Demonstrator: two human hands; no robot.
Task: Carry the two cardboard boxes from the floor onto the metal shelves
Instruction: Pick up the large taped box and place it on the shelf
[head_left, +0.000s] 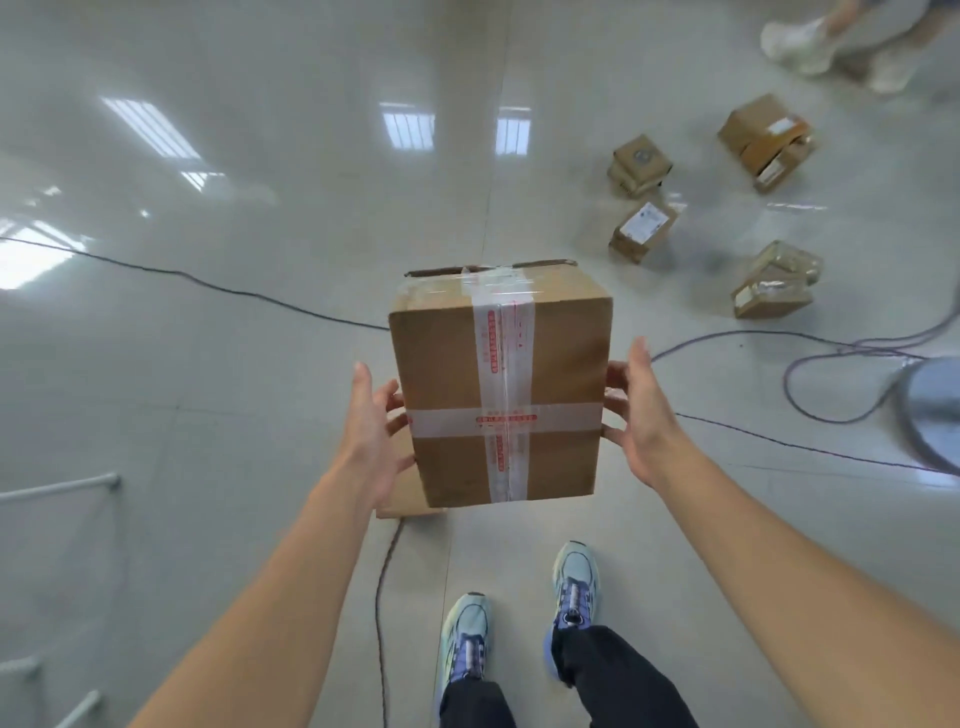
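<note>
glossy tiled floor, taped cardboard box held between left hand and right hand, both grips pressing its sides

Centre: cardboard box held above the floor, between left hand and right hand.
Below box: two shoes.
Far right: four small boxes on floor.
Left edge: metal rails.

Five cardboard boxes, maybe sixth beneath; two hands.
</note>
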